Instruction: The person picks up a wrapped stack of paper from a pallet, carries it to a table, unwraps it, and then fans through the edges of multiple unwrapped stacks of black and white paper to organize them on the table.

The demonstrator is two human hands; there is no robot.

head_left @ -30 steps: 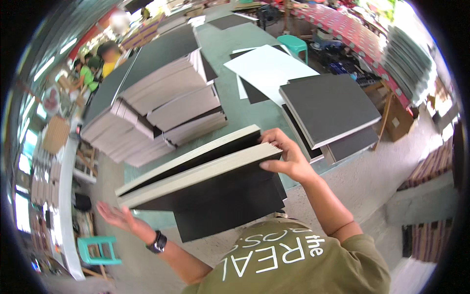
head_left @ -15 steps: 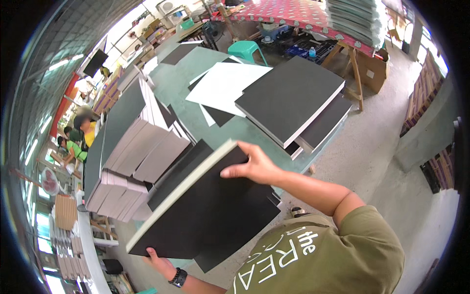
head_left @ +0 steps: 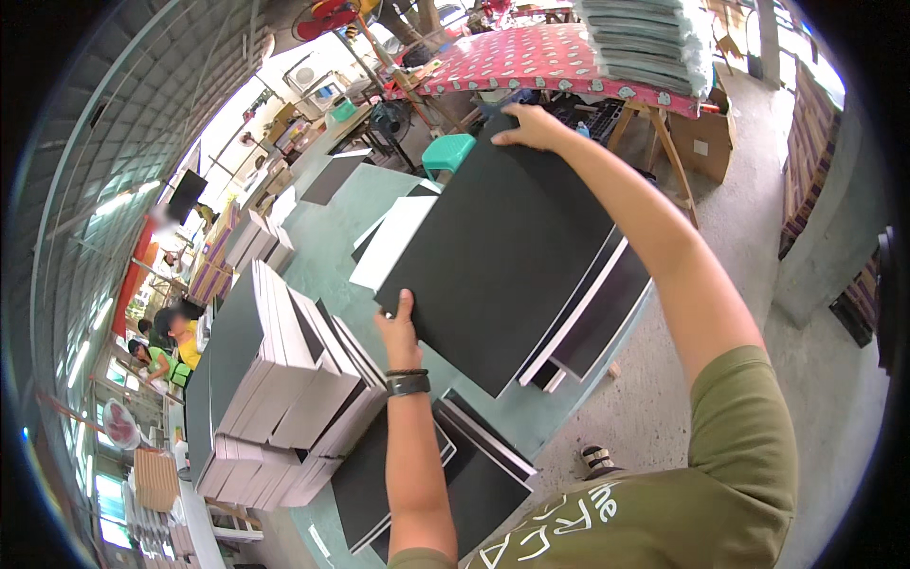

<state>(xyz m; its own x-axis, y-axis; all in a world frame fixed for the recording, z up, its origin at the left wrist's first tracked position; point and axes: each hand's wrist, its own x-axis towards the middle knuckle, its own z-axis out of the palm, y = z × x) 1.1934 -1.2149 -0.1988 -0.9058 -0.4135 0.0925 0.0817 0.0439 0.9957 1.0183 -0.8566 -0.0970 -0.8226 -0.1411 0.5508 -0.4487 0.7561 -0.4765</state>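
Observation:
Both my hands hold a large black-faced board [head_left: 502,247] over the stack of black boards [head_left: 621,308] at the table's right side. My left hand [head_left: 400,332] grips its left corner, thumb on top and fingers partly hidden beneath. At the far corner, my right hand [head_left: 533,128] is closed on the edge. A white sheet [head_left: 387,248] shows partly from under the board's left side. Whether the board touches the stack beneath it, I cannot tell. More black boards [head_left: 479,488] lie near me, by my left forearm.
Tall piles of pale-edged boards [head_left: 284,389] stand on the green table [head_left: 327,237] at left. Beyond the table are a green stool [head_left: 447,152] and a pink-covered table [head_left: 521,59] with a wrapped stack [head_left: 645,43]. Other people [head_left: 171,346] sit far left.
The board has moved from in front of me, where it was tilted, to flat over the right stack. Both hands went with it, away from me and to the right.

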